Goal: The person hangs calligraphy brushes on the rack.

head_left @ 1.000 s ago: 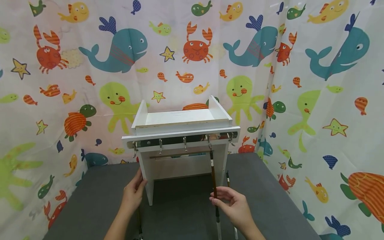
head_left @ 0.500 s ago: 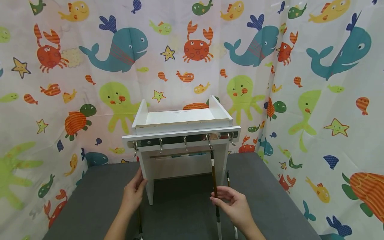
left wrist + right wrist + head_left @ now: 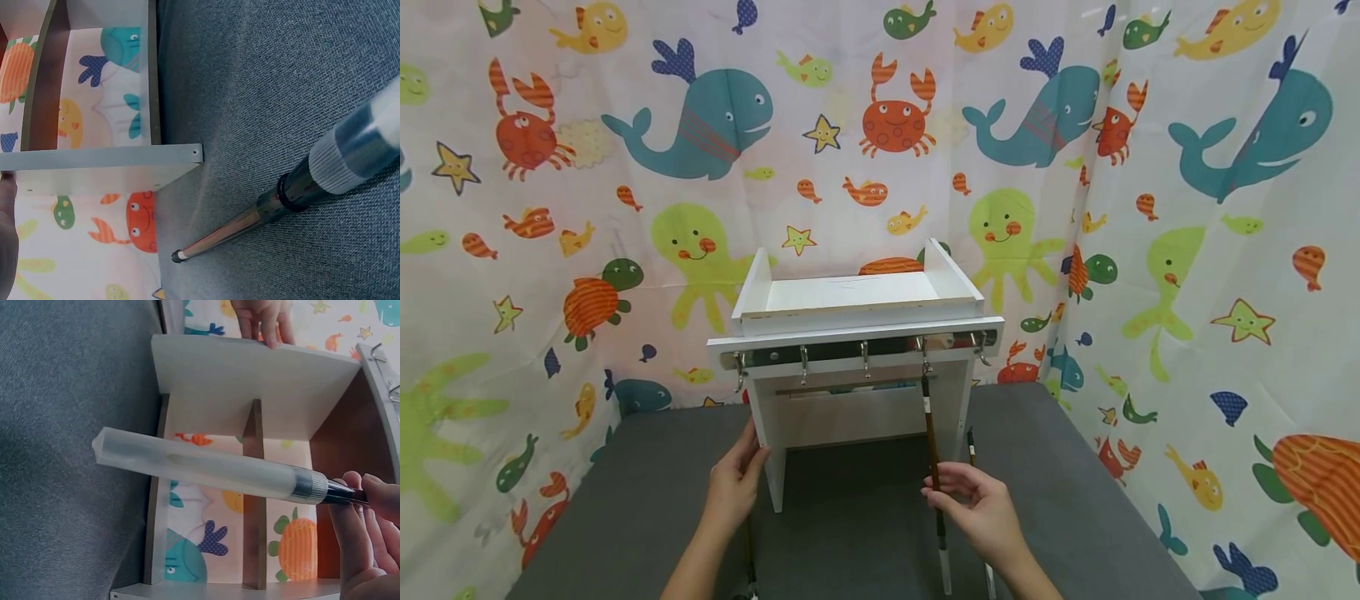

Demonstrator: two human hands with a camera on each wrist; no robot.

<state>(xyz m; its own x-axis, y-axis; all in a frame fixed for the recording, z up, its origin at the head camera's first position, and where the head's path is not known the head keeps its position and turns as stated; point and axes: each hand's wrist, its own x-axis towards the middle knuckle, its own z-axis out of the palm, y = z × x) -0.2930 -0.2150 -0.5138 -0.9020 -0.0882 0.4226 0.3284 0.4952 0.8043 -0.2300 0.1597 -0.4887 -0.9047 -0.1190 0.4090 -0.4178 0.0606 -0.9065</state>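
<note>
My right hand (image 3: 977,508) pinches the brown handle of a writing brush (image 3: 932,433) between thumb and fingers. The brush stands nearly upright, its translucent cap (image 3: 206,462) at the lower end. Its top is at a hook (image 3: 924,354), second from the right on the white shelf (image 3: 857,321); I cannot tell whether its loop is over the hook. My left hand (image 3: 733,483) rests against the shelf's left side panel (image 3: 767,450), fingers partly behind it. In the right wrist view, left-hand fingers (image 3: 265,319) touch that panel's edge.
A second capped brush (image 3: 972,448) lies on the grey surface (image 3: 1067,500) to the right, partly behind my right hand. Another brush (image 3: 231,228) lies left of the shelf. Several metal hooks line the shelf's front rail. A sea-animal curtain (image 3: 835,83) hangs behind.
My right hand has risen very slightly with the brush, and the brush's upper end has tilted a little to the left. The left hand stays on the panel.
</note>
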